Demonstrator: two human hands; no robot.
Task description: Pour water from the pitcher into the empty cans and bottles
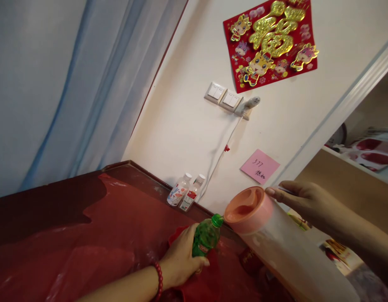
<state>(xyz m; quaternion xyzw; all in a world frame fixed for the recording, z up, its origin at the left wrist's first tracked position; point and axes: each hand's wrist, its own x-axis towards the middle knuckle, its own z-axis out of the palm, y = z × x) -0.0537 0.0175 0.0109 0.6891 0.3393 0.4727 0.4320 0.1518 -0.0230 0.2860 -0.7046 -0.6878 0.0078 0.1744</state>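
Note:
My left hand, with a red bead bracelet on its wrist, is wrapped round a small green plastic bottle. The bottle's green neck points up and to the right. Close by that neck is the rim of a large translucent pitcher with an orange-pink lid. This pitcher lies strongly tilted, its top toward the bottle. At its upper edge my right hand grips it, thumb by the rim; the other fingers are partly hidden behind. Whether liquid is flowing, I cannot make out.
Two small white-capped bottles, one with printed figures and one with a red label, stand on the red-covered table by the wall. A white cord hangs from a wall socket. Blue curtain at left; shelf at right.

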